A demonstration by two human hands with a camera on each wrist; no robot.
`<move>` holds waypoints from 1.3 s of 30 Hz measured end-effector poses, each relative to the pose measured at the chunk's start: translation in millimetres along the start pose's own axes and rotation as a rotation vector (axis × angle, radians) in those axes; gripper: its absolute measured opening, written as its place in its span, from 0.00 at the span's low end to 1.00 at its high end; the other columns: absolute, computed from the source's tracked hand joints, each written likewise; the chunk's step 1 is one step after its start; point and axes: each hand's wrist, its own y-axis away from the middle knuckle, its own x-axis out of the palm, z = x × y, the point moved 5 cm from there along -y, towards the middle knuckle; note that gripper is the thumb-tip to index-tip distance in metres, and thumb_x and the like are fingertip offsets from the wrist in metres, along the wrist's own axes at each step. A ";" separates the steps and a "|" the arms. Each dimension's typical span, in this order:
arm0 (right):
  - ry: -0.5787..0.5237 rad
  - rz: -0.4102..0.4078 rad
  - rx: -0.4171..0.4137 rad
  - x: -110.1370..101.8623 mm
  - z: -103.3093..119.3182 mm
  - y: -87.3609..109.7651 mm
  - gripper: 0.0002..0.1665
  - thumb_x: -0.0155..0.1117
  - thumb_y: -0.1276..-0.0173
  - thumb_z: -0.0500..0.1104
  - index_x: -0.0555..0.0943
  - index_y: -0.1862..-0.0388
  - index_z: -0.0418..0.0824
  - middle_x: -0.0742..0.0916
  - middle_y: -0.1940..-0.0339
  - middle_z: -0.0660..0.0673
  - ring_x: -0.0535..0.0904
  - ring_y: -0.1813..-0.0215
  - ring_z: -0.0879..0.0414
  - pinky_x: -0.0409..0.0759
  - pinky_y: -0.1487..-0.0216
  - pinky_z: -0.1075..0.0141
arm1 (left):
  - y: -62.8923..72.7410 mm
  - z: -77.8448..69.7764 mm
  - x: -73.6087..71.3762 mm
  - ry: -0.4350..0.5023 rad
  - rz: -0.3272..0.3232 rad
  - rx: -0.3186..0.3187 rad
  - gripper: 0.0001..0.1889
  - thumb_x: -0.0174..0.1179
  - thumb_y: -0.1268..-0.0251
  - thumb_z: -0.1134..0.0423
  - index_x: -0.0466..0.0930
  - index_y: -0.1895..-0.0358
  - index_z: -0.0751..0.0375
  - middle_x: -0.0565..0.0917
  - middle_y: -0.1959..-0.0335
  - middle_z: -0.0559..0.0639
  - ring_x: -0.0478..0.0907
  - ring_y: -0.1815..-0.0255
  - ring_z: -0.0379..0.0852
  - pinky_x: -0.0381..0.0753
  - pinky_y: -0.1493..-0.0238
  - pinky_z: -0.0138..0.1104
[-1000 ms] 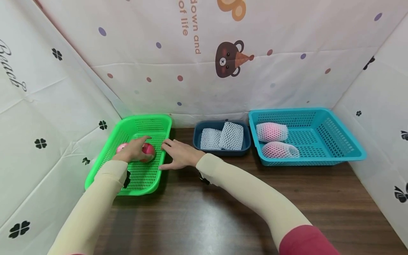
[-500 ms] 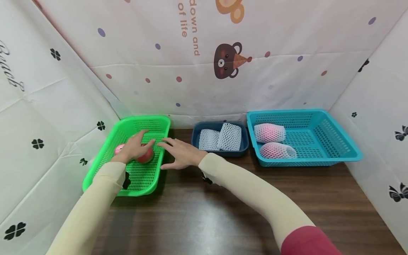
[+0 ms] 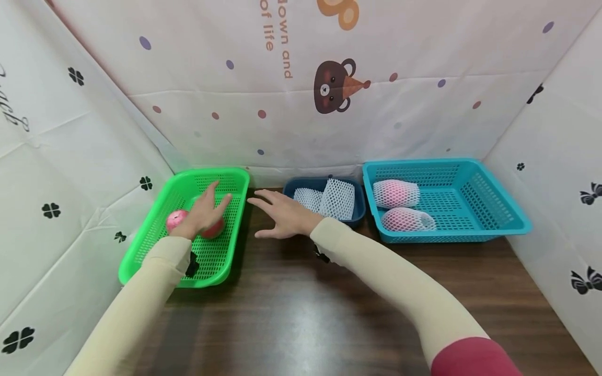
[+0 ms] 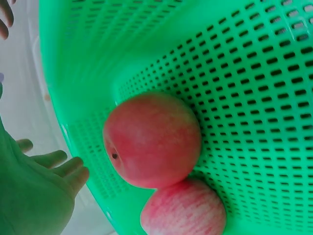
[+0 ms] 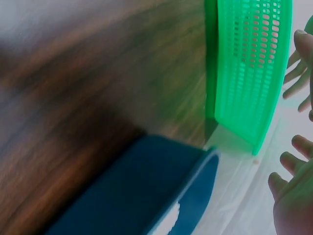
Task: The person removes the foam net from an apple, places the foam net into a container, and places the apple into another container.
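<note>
My left hand [image 3: 204, 211] is over the green basket [image 3: 241, 214], fingers straight and thumb spread, holding nothing. Beneath it lie two apples. The red apple [image 4: 152, 139] is partly hidden by the hand in the head view, and the pink striped apple [image 4: 186, 210] touches it in the left wrist view. Between that basket and a small dark blue tray [image 3: 305, 182] hovers my right hand [image 3: 286, 215], its fingers spread and nothing in them. White foam net sleeves [image 3: 338, 200] lie in the tray, partly hidden behind the right wrist.
At the right stands a turquoise basket [image 3: 456, 209]. One fruit in a foam net [image 3: 397, 193] and another netted fruit [image 3: 406, 219] lie in its left part. Patterned cloth walls [image 3: 282, 130] surround the dark wooden table [image 3: 301, 313] at the back and sides.
The left hand has come off the red apple and opened, rising slightly. The right hand has moved away from the green basket's rim toward the dark blue tray.
</note>
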 end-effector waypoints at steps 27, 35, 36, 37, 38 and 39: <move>0.067 -0.051 0.077 -50.0 -53.5 45.7 0.59 0.66 0.35 0.71 0.52 0.15 0.50 0.56 0.15 0.42 0.51 0.17 0.45 0.51 0.19 0.45 | -5.4 -52.1 19.1 -0.046 -0.077 0.036 0.47 0.42 0.21 0.36 0.34 0.17 0.66 0.36 0.17 0.71 0.33 0.18 0.71 0.37 0.22 0.63; 0.101 -0.024 0.117 -56.4 -65.3 58.7 0.61 0.68 0.37 0.71 0.50 0.14 0.55 0.54 0.15 0.42 0.49 0.16 0.43 0.53 0.21 0.41 | -4.4 -69.3 24.8 -0.090 -0.066 0.066 0.47 0.45 0.22 0.39 0.33 0.17 0.66 0.35 0.17 0.70 0.31 0.17 0.67 0.33 0.21 0.59; 0.101 -0.026 0.120 -57.6 -67.1 60.5 0.60 0.69 0.37 0.71 0.51 0.14 0.55 0.55 0.15 0.41 0.49 0.16 0.42 0.53 0.21 0.41 | -4.5 -71.4 25.5 -0.095 -0.068 0.069 0.47 0.45 0.22 0.39 0.33 0.17 0.66 0.34 0.17 0.70 0.31 0.17 0.67 0.33 0.20 0.59; 0.100 -0.029 0.124 -59.2 -68.8 62.4 0.61 0.70 0.38 0.70 0.51 0.14 0.55 0.55 0.15 0.42 0.50 0.16 0.42 0.52 0.21 0.41 | -4.3 -73.9 26.1 -0.095 -0.071 0.074 0.48 0.46 0.22 0.39 0.34 0.17 0.66 0.34 0.17 0.69 0.31 0.17 0.67 0.33 0.20 0.59; 0.104 -0.029 0.129 -60.7 -70.8 64.4 0.61 0.70 0.38 0.70 0.51 0.14 0.56 0.54 0.15 0.42 0.50 0.16 0.42 0.52 0.21 0.41 | -4.6 -76.1 26.8 -0.095 -0.075 0.078 0.48 0.47 0.23 0.39 0.34 0.17 0.66 0.34 0.17 0.69 0.31 0.17 0.68 0.34 0.21 0.59; 0.108 -0.030 0.134 -62.2 -72.8 66.4 0.61 0.70 0.38 0.70 0.51 0.14 0.56 0.54 0.15 0.42 0.50 0.16 0.42 0.52 0.21 0.41 | -4.8 -78.0 27.8 -0.101 -0.078 0.082 0.49 0.48 0.23 0.38 0.34 0.17 0.66 0.34 0.17 0.70 0.32 0.17 0.68 0.35 0.21 0.59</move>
